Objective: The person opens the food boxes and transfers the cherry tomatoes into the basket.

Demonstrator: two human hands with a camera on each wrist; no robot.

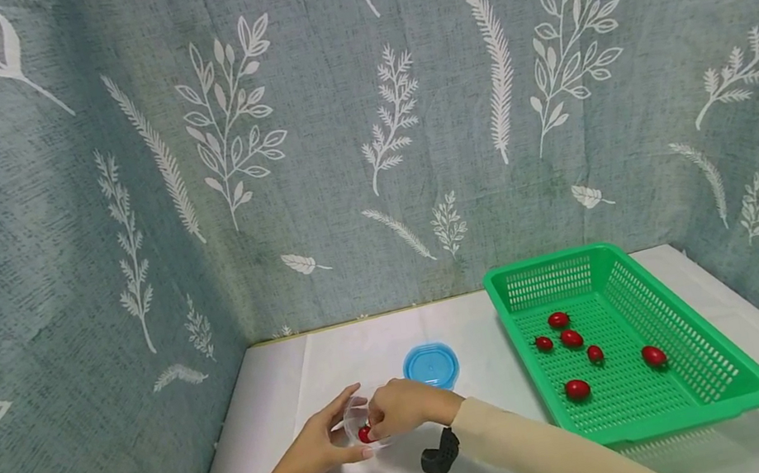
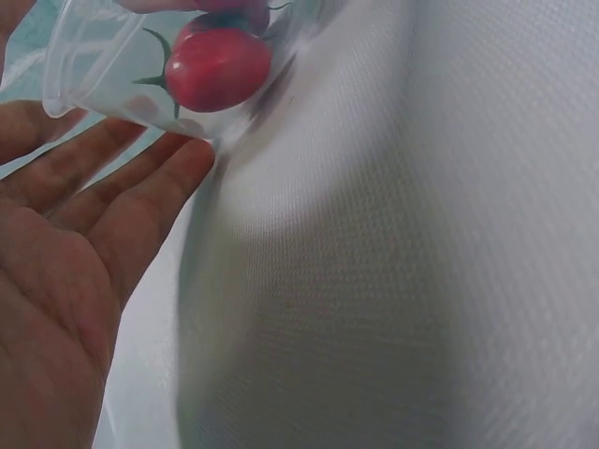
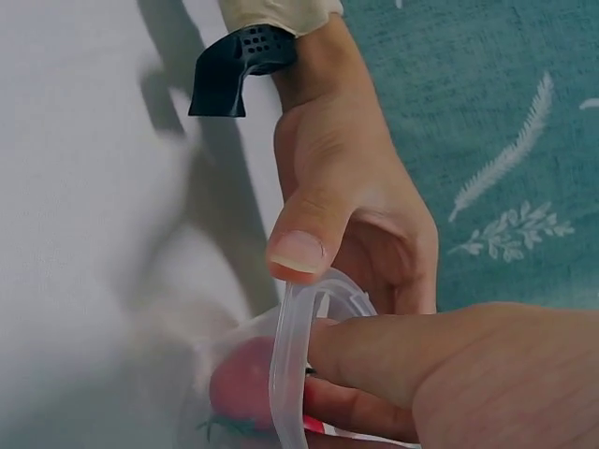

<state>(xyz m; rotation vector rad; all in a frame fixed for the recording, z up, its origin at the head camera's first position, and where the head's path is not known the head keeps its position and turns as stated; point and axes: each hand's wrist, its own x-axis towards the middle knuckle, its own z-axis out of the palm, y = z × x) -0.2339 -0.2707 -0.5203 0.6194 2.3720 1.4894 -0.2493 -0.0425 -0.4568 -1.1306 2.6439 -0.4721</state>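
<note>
A small clear plastic cup (image 1: 351, 418) stands on the white table between my hands. My left hand (image 1: 313, 452) holds it from the left, thumb at the rim and fingers along the far side. Inside it lies a red cherry tomato (image 2: 220, 70) with a green stem, and more red shows beside it. My right hand (image 1: 402, 407) reaches into the cup with bent fingers; in the right wrist view these fingers (image 3: 351, 407) are around a red cherry tomato (image 3: 315, 425), mostly hidden by the rim.
A green perforated basket (image 1: 703, 412) stands at the right, with several cherry tomatoes (image 1: 578, 390) spread over its bottom. Behind my right hand lies a round blue lid (image 1: 431, 365). Patterned fabric walls (image 1: 335, 152) border the table at the back and sides.
</note>
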